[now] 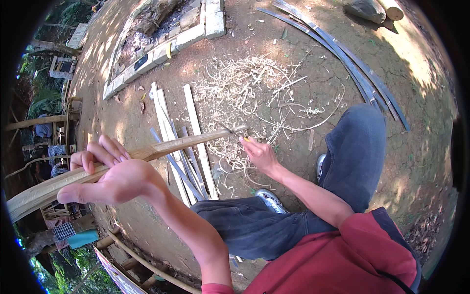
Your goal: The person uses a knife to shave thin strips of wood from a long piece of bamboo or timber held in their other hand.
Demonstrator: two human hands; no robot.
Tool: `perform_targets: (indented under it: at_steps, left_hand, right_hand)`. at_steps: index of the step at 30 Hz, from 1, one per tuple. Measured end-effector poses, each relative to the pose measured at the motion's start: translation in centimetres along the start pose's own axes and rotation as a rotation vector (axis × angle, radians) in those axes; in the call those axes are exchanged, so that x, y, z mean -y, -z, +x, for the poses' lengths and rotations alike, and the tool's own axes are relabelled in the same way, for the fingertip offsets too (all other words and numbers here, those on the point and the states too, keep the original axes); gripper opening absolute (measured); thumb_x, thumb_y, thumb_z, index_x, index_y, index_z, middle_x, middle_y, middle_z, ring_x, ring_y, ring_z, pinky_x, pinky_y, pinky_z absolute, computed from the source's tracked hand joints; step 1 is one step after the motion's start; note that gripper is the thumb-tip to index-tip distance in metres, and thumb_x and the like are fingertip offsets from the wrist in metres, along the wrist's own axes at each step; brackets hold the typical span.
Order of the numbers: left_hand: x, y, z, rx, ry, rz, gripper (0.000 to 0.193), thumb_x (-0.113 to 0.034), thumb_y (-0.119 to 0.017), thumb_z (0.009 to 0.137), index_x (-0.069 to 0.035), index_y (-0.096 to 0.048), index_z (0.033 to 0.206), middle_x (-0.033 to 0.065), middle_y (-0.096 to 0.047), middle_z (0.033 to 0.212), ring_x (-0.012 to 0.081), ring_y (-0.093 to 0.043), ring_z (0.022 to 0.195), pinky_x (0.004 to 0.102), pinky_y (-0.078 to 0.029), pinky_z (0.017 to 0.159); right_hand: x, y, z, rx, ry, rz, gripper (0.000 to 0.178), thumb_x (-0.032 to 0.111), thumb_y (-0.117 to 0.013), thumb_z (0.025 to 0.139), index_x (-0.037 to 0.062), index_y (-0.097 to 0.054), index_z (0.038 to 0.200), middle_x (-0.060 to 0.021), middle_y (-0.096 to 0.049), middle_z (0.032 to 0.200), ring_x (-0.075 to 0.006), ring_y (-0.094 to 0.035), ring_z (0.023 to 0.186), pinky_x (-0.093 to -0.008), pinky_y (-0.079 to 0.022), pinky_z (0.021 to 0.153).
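Fingers [101,153] round stick [171,145], tip [243,128] upper right

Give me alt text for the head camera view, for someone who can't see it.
A person's left hand grips a long pale piece of wood while the right hand holds a small knife near its far end. Around lie curled shavings and pale strips on bare earth, with a low block border beyond.

Pole [182,142] is showing matt bare wood, knife blade [226,129] is looking like dark metal, shavings [240,81] are looking dry and woody, trousers [355,157] and shirt [333,262] are reading as matt cloth, ground [411,166] is looking rough.
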State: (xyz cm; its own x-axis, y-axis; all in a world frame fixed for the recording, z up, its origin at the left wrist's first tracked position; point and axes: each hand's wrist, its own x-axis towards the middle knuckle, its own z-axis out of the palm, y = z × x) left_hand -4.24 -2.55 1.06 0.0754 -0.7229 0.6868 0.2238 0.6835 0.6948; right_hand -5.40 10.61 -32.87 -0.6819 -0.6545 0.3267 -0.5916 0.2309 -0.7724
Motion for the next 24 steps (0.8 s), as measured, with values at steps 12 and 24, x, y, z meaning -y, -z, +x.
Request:
perform_targets:
  at_steps: [12,24]
  left_hand:
    - [0.3,0.9,0.0,-0.018,0.019,-0.032,0.061,-0.07,-0.022,0.095,-0.014,-0.028,0.071,-0.0022,-0.018,0.056,0.0087,-0.013,0.044,0.0227,-0.012,0.04]
    - [0.6,0.9,0.4,-0.019,-0.006,-0.039,0.061,-0.066,-0.026,0.097,-0.008,-0.033,0.082,0.0014,-0.029,0.075,0.008,-0.022,0.054,0.0196,-0.021,0.044]
  right_hand:
    - [8.2,5.0,3.1,-0.037,0.118,0.194,0.029,0.005,-0.065,0.087,0.0061,-0.068,0.116,-0.028,-0.067,0.099,-0.0267,-0.07,0.061,-0.0339,-0.059,0.054]
    - [5.3,2.4,1.5,0.085,-0.089,0.186,0.031,0.004,-0.063,0.088,0.0021,-0.064,0.119,-0.025,-0.069,0.094,-0.0213,-0.067,0.055,-0.0312,-0.058,0.05]
